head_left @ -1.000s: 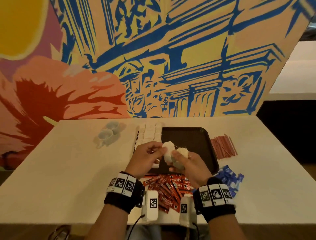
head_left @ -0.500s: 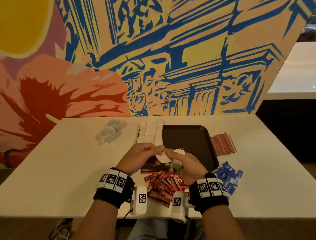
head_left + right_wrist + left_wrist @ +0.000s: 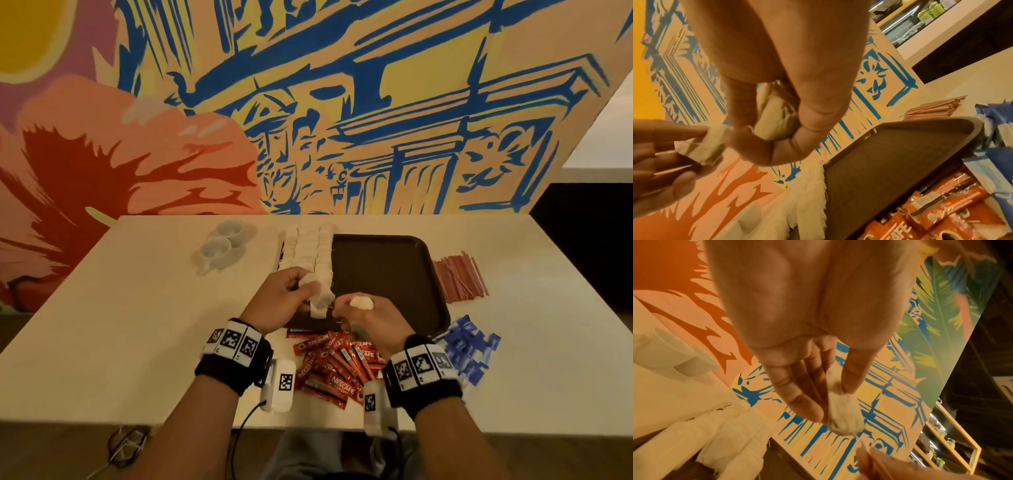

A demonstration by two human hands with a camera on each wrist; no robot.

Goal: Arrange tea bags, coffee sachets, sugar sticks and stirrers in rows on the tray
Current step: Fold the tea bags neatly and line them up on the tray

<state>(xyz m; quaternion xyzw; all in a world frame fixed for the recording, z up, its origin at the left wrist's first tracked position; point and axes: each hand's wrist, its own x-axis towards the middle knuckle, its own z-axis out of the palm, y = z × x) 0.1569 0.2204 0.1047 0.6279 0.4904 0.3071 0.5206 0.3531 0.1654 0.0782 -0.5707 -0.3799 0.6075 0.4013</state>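
Pinching one tea bag (image 3: 318, 306) between thumb and fingers, the left hand (image 3: 277, 301) hovers over the tray (image 3: 394, 274); the right hand (image 3: 368, 317) clutches another tea bag (image 3: 361, 303) beside it.

Dim warm indoor light, soft shadows, wide-angle bending at edges, close-up blur in both wrist views.

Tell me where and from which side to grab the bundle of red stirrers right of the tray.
Pinch the stirrers across the middle of the bundle, coming from above with the right hand. They lie flat and parallel on the table, ends pointing near and far, so fingers closing on the long sides should gather them.
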